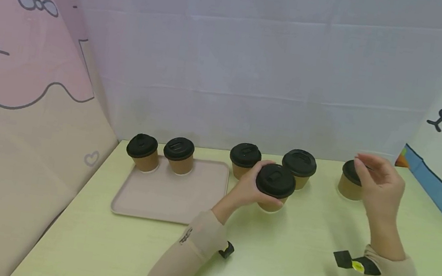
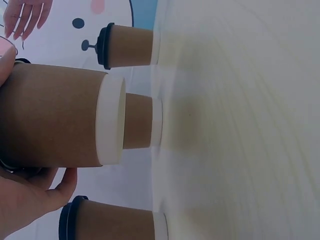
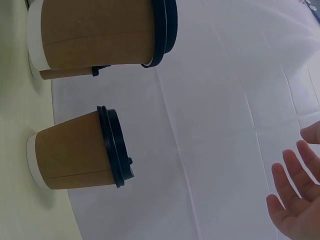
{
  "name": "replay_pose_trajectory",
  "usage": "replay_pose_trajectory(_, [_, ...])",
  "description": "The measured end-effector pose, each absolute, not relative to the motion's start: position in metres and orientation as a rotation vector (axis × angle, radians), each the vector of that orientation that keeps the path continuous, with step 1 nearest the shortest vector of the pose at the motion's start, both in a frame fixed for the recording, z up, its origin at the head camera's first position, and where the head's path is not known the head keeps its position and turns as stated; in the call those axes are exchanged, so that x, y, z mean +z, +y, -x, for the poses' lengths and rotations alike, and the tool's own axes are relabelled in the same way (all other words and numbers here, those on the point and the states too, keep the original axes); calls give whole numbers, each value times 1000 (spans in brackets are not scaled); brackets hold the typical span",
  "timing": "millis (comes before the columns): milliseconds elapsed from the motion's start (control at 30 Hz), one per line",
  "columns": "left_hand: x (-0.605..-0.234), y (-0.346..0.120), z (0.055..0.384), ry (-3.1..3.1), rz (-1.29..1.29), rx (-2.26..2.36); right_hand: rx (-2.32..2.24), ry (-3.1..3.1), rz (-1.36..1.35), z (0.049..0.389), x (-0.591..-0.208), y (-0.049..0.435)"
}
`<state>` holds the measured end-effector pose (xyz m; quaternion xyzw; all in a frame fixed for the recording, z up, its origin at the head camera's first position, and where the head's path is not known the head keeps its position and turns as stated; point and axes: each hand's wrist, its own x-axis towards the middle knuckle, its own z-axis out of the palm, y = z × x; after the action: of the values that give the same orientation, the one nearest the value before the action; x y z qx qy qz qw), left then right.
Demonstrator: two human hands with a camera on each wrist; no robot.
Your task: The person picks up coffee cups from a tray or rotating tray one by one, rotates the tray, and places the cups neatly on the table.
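My left hand [image 1: 244,189] grips a brown paper cup [image 1: 270,205] with a black lid. In the left wrist view the cup's white base [image 2: 111,120] shows raised off the table. Behind it stand two similar lidded cups, one [image 1: 238,170] to the left and one [image 1: 302,182] to the right. My right hand [image 1: 384,191] hovers with fingers loosely bent and nothing between them. From the head it partly covers another lidded cup [image 1: 351,187], but the right wrist view shows that cup [image 3: 75,155] standing apart from the hand [image 3: 300,200].
A pinkish rectangular tray [image 1: 167,201] lies on the left of the pale yellow table [image 1: 283,269]. Two more lidded cups stand at its back edge, one at the corner [image 1: 145,162] and one beside it [image 1: 180,164]. A white cloth [image 1: 235,64] hangs behind the table.
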<state>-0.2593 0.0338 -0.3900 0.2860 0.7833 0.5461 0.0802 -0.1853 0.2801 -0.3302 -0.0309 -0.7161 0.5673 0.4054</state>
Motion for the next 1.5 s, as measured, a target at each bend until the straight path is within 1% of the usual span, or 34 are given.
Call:
replay_pose_trajectory(267, [-385,57,259,2331,-849,1606,1373,-1814,134,185,-329,289])
replay_pose_trajectory(533, [-386,81,255,2310,-862,1560,1411,-1807,230,185,-329,296])
replay_pose_trajectory(800, [-388,99,254,2306,-878,1533,1400,-1765,230,183,-325,302])
replay_pose_trajectory(1067, [-398,110,252,2305,-859,1537,1350,-1744,266,183,-327,310])
replay_pose_trajectory(1500, [-405,131,249,2331,-968,1477,1349,-1703,352,179,-325,323])
